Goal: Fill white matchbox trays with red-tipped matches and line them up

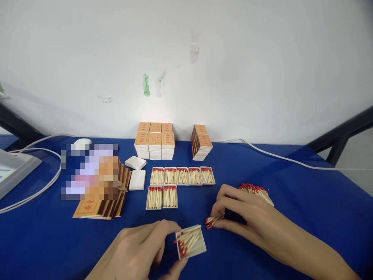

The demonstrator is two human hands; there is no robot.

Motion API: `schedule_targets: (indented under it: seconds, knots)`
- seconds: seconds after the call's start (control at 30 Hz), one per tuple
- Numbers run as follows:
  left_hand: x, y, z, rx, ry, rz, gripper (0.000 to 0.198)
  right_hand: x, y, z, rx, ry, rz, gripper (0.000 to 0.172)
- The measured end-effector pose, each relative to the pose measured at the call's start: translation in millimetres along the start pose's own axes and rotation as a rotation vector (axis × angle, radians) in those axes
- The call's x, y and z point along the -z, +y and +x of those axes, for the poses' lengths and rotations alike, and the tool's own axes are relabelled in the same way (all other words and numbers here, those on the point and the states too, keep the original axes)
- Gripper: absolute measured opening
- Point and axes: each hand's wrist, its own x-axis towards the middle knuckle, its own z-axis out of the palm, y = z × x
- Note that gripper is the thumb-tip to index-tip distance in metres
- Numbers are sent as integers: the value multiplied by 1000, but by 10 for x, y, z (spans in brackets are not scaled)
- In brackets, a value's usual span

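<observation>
My left hand grips a white matchbox tray by its left side, thumb below and fingers above. Red-tipped matches lie slantwise inside it, leaving part of its floor bare. Just right of that tray, my right hand pinches a small bunch of matches, heads pointing left. Behind the right hand lies a loose pile of matches, partly hidden by it. Filled matchbox trays stand beyond my hands in two rows, a longer back row and two trays in front.
Stacked orange matchboxes stand by the wall, with a smaller stack to their right. White empty trays and flat orange sleeves lie left. A pixelated patch covers things there. White cables cross the blue table.
</observation>
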Motion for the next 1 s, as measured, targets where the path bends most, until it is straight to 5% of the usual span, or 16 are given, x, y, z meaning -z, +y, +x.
schedule_targets:
  seconds: [0.43,0.7,0.87,1.0]
  knots:
    - [-41,-43,37,-8,34,41,16,-262,125,47,209,295,-407,44]
    - [-77,-59,40,-26,58,68,22,-447,176,38,235,405,-653,39]
    - [-89,-53,53,-22,78,94,23,-384,49,25,237,422,-547,35]
    - [-99,-35,68,-8,72,73,20,-357,-225,-4,246,291,-405,38]
